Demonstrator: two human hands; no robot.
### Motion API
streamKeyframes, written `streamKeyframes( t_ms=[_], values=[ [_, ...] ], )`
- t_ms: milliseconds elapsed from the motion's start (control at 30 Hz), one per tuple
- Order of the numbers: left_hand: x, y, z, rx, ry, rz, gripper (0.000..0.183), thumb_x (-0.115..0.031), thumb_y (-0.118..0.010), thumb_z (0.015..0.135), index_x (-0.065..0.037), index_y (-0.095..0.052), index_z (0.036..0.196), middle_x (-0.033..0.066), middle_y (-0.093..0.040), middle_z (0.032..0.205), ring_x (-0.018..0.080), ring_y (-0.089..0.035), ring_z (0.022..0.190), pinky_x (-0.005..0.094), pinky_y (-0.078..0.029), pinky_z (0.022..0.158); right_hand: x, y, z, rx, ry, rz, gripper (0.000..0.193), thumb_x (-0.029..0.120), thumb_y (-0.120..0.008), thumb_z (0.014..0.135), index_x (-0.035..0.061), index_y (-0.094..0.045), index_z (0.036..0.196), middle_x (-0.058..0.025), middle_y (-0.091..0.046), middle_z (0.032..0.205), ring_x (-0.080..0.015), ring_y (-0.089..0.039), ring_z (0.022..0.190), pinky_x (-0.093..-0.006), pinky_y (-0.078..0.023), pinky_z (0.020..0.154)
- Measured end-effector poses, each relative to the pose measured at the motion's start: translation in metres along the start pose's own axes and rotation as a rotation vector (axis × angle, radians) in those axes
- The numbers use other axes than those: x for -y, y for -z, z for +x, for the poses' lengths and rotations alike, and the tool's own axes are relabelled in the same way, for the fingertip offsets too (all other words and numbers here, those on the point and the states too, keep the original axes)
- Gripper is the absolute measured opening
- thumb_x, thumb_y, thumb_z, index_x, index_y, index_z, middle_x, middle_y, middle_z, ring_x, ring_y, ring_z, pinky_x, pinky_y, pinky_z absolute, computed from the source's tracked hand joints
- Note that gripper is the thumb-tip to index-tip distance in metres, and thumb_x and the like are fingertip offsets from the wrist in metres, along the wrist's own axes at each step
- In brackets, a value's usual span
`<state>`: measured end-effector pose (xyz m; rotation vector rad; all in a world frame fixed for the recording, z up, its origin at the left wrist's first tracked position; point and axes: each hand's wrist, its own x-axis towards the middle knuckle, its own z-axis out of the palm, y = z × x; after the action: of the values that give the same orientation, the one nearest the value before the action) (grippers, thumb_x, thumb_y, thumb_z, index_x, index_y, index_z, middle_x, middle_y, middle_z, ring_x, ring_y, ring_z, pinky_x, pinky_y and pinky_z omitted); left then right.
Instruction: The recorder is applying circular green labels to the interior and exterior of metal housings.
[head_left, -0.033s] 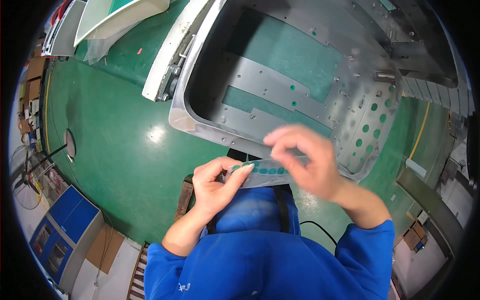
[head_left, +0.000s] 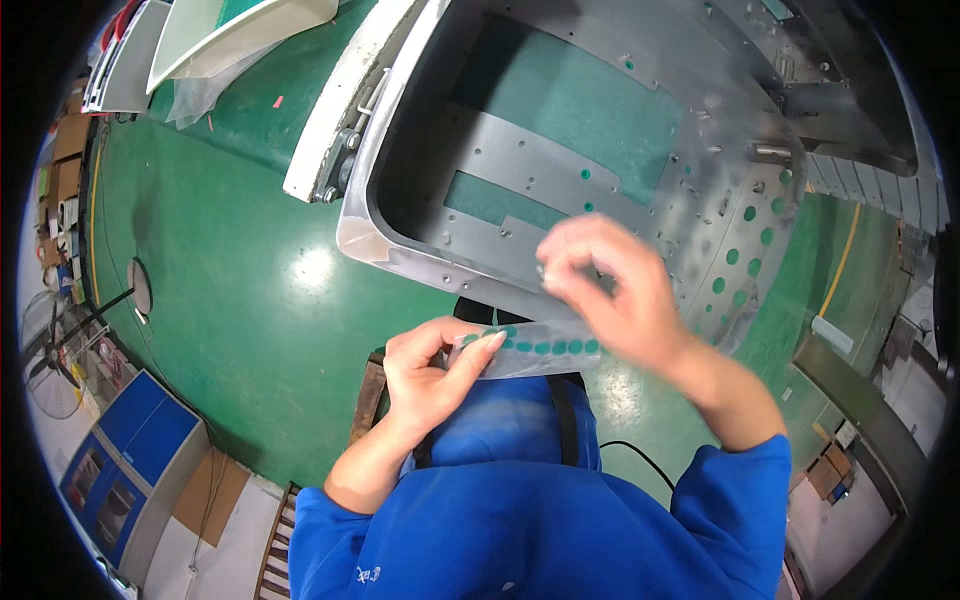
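One clear strip (head_left: 545, 367), at least six green dots (head_left: 543, 348) on it, above the lap (head_left: 500, 420). Left hand (head_left: 428, 372): pinching strip's left end. Right hand (head_left: 628, 300): half-curled near right end; blurred, cannot tell whether gripping anything.

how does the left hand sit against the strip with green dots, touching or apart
Touching. The head view shows the left hand gripping the strip with green dots near its left end, thumb lying over it.
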<state>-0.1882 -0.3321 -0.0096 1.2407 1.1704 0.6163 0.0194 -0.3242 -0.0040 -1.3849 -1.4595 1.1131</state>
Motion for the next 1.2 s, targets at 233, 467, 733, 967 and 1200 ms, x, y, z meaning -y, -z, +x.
streamKeyframes(
  t_ms=[233, 467, 733, 967, 1200],
  values=[
    [0.016, -0.003, -0.012, 0.052, -0.116, -0.013, 0.010, -0.001, -0.071, 0.070, -0.001, -0.061, 0.069, 0.0043, -0.060, 0.060, 0.0055, -0.044, 0.046, 0.0195, -0.033, 0.042, -0.105, -0.024, 0.027, 0.244, -0.363, -0.363, 0.003, 0.006, -0.059, 0.075, 0.0051, -0.058, 0.077, -0.0073, -0.053, 0.076, -0.0202, -0.054, 0.071, -0.0317, -0.042, 0.064],
    [0.015, 0.001, -0.014, 0.132, -0.025, -0.043, 0.006, 0.004, -0.065, 0.074, 0.002, -0.060, 0.072, 0.0080, -0.061, 0.064, 0.0107, -0.056, 0.055, 0.0215, -0.042, 0.051, -0.108, -0.034, 0.023, 0.209, -0.282, -0.464, 0.002, 0.009, -0.061, 0.073, 0.0081, -0.060, 0.075, -0.0054, -0.052, 0.077, -0.0239, -0.052, 0.079, -0.0352, -0.042, 0.066],
    [0.013, -0.002, -0.011, 0.149, -0.047, -0.032, 0.007, 0.001, -0.067, 0.073, 0.000, -0.061, 0.070, 0.0066, -0.061, 0.063, 0.0087, -0.052, 0.052, 0.0205, -0.038, 0.048, -0.105, -0.036, 0.022, 0.189, -0.277, -0.502, 0.001, 0.010, -0.061, 0.074, 0.0098, -0.061, 0.075, -0.0041, -0.051, 0.078, -0.0235, -0.050, 0.080, -0.0355, -0.041, 0.068],
    [0.011, -0.003, -0.011, 0.166, -0.045, -0.031, 0.005, 0.003, -0.064, 0.075, 0.002, -0.060, 0.072, 0.0079, -0.061, 0.064, 0.0105, -0.055, 0.055, 0.0210, -0.041, 0.050, -0.106, -0.039, 0.019, 0.157, -0.227, -0.531, 0.002, 0.010, -0.061, 0.073, 0.0102, -0.060, 0.075, -0.0040, -0.050, 0.078, -0.0233, -0.051, 0.079, -0.0362, -0.042, 0.066],
    [0.018, -0.009, -0.013, 0.104, -0.052, -0.082, 0.008, -0.002, -0.070, 0.071, -0.002, -0.062, 0.070, 0.0045, -0.061, 0.062, 0.0050, -0.045, 0.046, 0.0189, -0.033, 0.043, -0.107, -0.040, 0.019, 0.151, -0.206, -0.555, 0.003, 0.010, -0.061, 0.073, 0.0102, -0.059, 0.075, -0.0039, -0.050, 0.079, -0.0233, -0.051, 0.080, -0.0363, -0.042, 0.066]
  ],
)
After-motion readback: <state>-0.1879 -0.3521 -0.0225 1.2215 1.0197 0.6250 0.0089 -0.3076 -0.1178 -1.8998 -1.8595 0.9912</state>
